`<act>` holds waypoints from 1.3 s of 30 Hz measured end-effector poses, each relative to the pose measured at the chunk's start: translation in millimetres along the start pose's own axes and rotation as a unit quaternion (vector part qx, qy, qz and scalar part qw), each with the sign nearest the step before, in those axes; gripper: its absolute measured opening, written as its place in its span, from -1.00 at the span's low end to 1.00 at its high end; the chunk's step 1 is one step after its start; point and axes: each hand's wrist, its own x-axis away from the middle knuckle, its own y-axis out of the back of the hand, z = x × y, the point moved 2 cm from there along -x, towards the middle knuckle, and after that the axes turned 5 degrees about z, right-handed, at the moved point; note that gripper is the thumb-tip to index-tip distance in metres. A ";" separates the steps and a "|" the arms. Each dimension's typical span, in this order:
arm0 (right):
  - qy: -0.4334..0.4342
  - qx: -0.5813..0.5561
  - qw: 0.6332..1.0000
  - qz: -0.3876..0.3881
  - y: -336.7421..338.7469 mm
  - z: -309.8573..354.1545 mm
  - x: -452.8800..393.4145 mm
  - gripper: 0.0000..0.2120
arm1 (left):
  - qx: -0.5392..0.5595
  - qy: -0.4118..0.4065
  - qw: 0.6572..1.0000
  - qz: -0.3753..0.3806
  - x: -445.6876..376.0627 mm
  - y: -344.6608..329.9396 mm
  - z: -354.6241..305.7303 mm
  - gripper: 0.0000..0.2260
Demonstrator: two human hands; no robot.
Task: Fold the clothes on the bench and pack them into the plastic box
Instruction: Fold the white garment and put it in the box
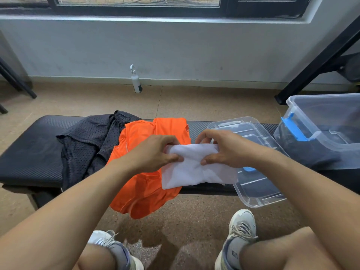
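Note:
A folded white cloth (196, 168) is held above the black bench (31, 152), gripped at its top edge by both hands. My left hand (153, 154) pinches its left side and my right hand (224, 149) pinches its right side. Under and left of it an orange shirt (144, 184) lies spread on the bench, its lower part hanging over the front edge. A dark mesh garment (87, 141) lies crumpled further left. The clear plastic box (323, 121) with blue latches stands at the bench's right end, with something dark inside.
The box's clear lid (259, 191) lies on the bench just right of the white cloth, jutting over the front edge. A white spray bottle (135, 80) stands on the floor by the wall. Black metal frame legs rise at far right. My shoes are below on the floor.

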 end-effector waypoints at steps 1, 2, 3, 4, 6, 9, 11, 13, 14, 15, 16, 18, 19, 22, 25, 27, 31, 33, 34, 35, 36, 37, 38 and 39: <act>0.009 0.008 1.000 0.001 -1.5 3.0 1.5 -0.37 | 0.009 -0.002 1.000 -0.001 -0.5 -0.3 -0.9 -0.83; 0.020 0.015 1.000 -0.001 -2.6 6.9 3.0 -0.29 | 0.016 -0.007 1.000 -0.002 -0.9 0.4 -3.9 -0.84; 0.029 0.022 0.999 -0.002 -4.0 9.7 3.7 -0.26 | 0.023 -0.013 1.000 -0.006 -2.3 1.2 -5.7 -0.85; 0.036 0.027 0.999 -0.003 -4.6 12.6 4.3 -0.28 | 0.034 -0.019 0.999 -0.011 -3.8 2.4 -7.8 -0.86; 0.034 0.027 0.999 -0.015 -3.3 13.3 5.0 -0.37 | 0.050 -0.027 0.998 -0.032 -7.0 5.1 -11.4 -0.85; 0.025 0.003 0.998 -0.063 7.4 7.3 11.1 -0.46 | 0.081 -0.019 0.992 -0.097 -13.4 10.0 -20.0 -0.80; 0.034 -0.025 0.994 -0.100 15.6 2.8 17.3 -0.47 | 0.122 -0.019 0.982 -0.141 -20.2 12.2 -29.2 -0.76; 0.044 -0.034 0.989 -0.139 23.1 -1.3 23.7 -0.46 | 0.134 -0.028 0.975 -0.175 -28.8 12.0 -40.9 -0.75; 0.046 -0.035 0.986 -0.156 26.7 -4.3 27.7 -0.46 | 0.140 -0.034 0.972 -0.188 -33.1 10.9 -47.6 -0.74; 0.042 -0.037 0.984 -0.171 30.2 -7.8 32.6 -0.47 | 0.151 -0.039 0.967 -0.200 -37.7 9.0 -53.7 -0.72; 0.033 -0.037 0.982 -0.183 33.8 -10.1 38.9 -0.48 | 0.161 -0.044 0.963 -0.210 -42.0 6.4 -59.3 -0.70; 0.008 -0.029 0.979 -0.200 41.3 -14.5 52.6 -0.50 | 0.163 -0.055 0.959 -0.226 -50.3 0.8 -72.9 -0.68; -0.005 -0.025 0.978 -0.209 45.4 -17.3 59.9 -0.51 | 0.165 -0.064 0.956 -0.232 -54.9 -2.5 -80.7 -0.69; -0.024 -0.034 0.967 -0.249 62.1 -24.8 82.3 -0.53 | 0.202 -0.093 0.942 -0.251 -70.7 -11.2 -105.7 -0.70; -0.056 -0.010 0.955 -0.291 84.0 -30.0 105.5 -0.56 | 0.270 -0.108 0.924 -0.250 -86.8 -17.9 -136.0 -0.62; -0.089 0.000 0.941 -0.327 101.6 -35.5 123.9 -0.58 | 0.298 -0.121 0.915 -0.244 -95.5 -23.4 -156.4 -0.54; -0.143 -0.065 0.903 -0.401 139.7 -61.9 158.9 -0.61 | 0.279 -0.140 0.924 -0.221 -109.7 -42.1 -189.3 -0.39; -0.177 -0.081 0.876 -0.441 156.8 -79.1 172.3 -0.61 | 0.243 -0.157 0.941 -0.179 -115.1 -54.8 -203.5 -0.34; -0.198 -0.081 0.864 -0.455 163.8 -86.0 177.0 -0.61 | 0.215 -0.169 0.949 -0.154 -116.8 -61.5 -210.5 -0.33; -0.219 -0.069 0.855 -0.465 169.3 -92.0 179.7 -0.61 | 0.184 -0.181 0.957 -0.133 -118.3 -68.0 -217.2 -0.32; -0.242 -0.044 0.848 -0.469 173.5 -97.2 180.7 -0.61 | 0.156 -0.192 0.962 -0.116 -119.5 -74.5 -222.6 -0.32; -0.268 -0.008 0.844 -0.464 176.3 -100.1 180.3 -0.59 | 0.135 -0.201 0.965 -0.103 -120.1 -80.3 -227.3 -0.33; -0.293 0.028 0.842 -0.452 177.1 -102.0 178.5 -0.58 | 0.120 -0.206 0.967 -0.092 -121.2 -85.3 -230.7 -0.32; -0.313 0.055 0.842 -0.437 177.0 -103.5 175.3 -0.57 | 0.111 -0.209 0.968 -0.087 -122.0 -88.8 -233.2 -0.32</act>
